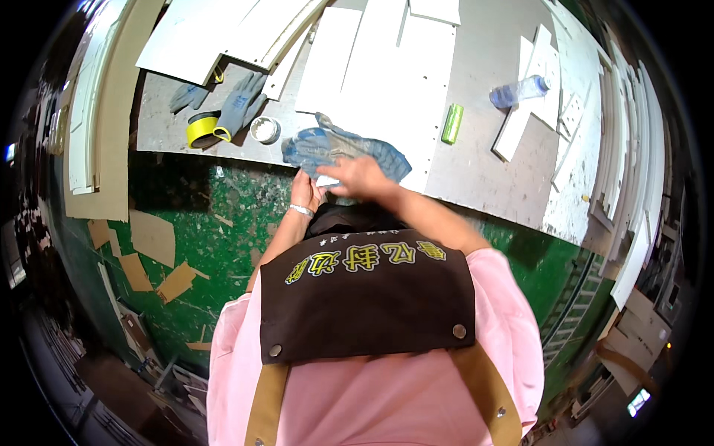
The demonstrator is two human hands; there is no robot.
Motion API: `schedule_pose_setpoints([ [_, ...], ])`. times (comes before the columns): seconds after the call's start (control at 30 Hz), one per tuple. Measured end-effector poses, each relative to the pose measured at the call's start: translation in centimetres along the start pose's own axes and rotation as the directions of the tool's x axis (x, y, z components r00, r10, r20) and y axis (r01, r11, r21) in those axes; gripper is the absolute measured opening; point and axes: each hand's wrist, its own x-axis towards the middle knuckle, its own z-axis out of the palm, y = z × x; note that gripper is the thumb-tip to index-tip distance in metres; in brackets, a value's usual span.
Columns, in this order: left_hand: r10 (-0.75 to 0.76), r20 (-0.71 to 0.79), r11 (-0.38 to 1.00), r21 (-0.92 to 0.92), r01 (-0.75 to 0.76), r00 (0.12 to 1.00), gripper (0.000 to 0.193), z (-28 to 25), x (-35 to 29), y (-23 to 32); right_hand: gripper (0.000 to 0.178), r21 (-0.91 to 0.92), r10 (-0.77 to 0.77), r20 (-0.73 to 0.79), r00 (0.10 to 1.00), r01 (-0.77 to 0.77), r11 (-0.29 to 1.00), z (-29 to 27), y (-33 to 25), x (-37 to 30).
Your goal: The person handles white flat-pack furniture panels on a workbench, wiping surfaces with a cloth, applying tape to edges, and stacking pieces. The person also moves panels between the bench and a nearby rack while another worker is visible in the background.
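Both hands meet at the near edge of the table, in front of a pair of worn blue-grey work gloves (349, 145). My right hand (361, 177), slightly blurred, reaches across the gloves. Its fingers close around a small white flat piece (326, 181), whose kind I cannot make out. Close beside it, my left hand (303, 192) is held with fingers drawn together, a pale band on the wrist. What the left fingers grip, if anything, is hidden. The gloves lie partly on a white board (398, 89).
To the left lie more grey gloves (242, 104), a yellow tape roll (202, 130) and a small white tub (265, 130). Rightward are a green cylinder (452, 123), a clear bottle (520, 91) and white strips (513, 134). Cardboard scraps (153, 236) litter the green floor.
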Motion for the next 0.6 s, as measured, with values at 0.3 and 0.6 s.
schedule_pose_setpoints([
  [0.3,0.012,-0.031,1.0,0.022,-0.011,0.999,0.043,1.5,-0.9,-0.2,0.045,-0.044,0.646,-0.433,0.629,-0.73,0.682,-11.2,18.5,4.2],
  [0.6,0.074,-0.093,0.99,0.127,-0.062,0.993,0.034,-0.2,-0.2,0.5,0.055,0.297,0.774,-0.417,0.475,-0.734,0.611,-15.7,21.8,-4.2],
])
